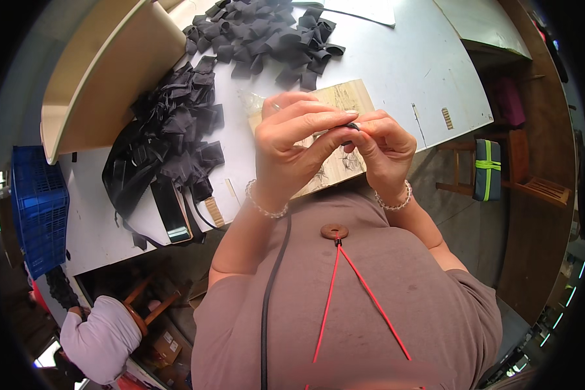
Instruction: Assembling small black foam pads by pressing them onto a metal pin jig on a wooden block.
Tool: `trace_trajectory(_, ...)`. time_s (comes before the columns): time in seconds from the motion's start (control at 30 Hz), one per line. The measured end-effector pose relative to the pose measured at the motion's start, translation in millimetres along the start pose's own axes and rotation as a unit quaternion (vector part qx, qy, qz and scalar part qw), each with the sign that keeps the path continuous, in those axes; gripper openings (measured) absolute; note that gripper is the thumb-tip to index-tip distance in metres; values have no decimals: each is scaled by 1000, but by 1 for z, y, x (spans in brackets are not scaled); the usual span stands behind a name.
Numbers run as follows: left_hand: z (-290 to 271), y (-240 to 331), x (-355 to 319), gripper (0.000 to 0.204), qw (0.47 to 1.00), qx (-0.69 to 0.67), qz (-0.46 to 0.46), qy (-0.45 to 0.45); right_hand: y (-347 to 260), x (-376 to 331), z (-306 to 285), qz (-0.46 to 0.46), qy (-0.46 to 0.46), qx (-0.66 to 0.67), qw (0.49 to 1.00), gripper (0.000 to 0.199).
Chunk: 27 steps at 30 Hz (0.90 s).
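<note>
- Containers first: there's a blue plastic crate [38, 208] off the left edge of the table [422, 65]. Can't really see what's inside it from this angle.
- A pale curved wooden shelf thing [104, 71] sits at the top left of the table, open side facing away, so I can't tell its contents either.
- Loose stuff on the table: a heap of short black strap pieces [266, 36] at the top, and a bigger tangle of black straps [169, 136] to the left, trailing down toward the table's near edge.
- A light wooden board [344, 104] with dark marks on it lies right under the hands, partly covered by them.
- Both hands are raised together in front of the chest, above the board, wrists bent inward, with a bead bracelet on each wrist.
- Left hand [292, 140]: fingers stretched across to the right, thumb and fingertips pinching a small black piece [351, 125].
- Right hand [383, 146]: fingers curled in, fingertips meeting the left ones on that same black piece. So both hands are clamped on it, touching each other.
- The piece is mostly hidden between the fingertips; only a dark bit shows.
- A red cord with a round brown pendant [334, 231] hangs on the person's shirt.
</note>
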State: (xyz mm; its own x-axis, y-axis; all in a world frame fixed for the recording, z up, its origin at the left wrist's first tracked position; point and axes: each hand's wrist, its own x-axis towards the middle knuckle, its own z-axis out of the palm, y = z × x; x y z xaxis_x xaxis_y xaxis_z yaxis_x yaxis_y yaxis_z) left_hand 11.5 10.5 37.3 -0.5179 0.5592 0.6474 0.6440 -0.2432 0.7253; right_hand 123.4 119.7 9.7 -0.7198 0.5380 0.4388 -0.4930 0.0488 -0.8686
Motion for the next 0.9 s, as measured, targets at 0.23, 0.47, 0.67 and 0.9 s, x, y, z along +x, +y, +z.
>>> trace_trajectory(0.23,0,-12,-8,13,989,-135,-55,24,-14,4,8,1,2,-36,999,9)
trace_trajectory(0.47,7,-19,-9,14,981,-184,-63,28,-11,2,6,-35,15,-96,995,11)
trace_trajectory(0.67,4,-9,0,14,994,-111,-16,8,-10,0,5,-22,32,-57,998,11)
trace_trajectory(0.9,0,-8,0,16,1000,-12,13,-8,2,1,3,0,1,-11,1000,8)
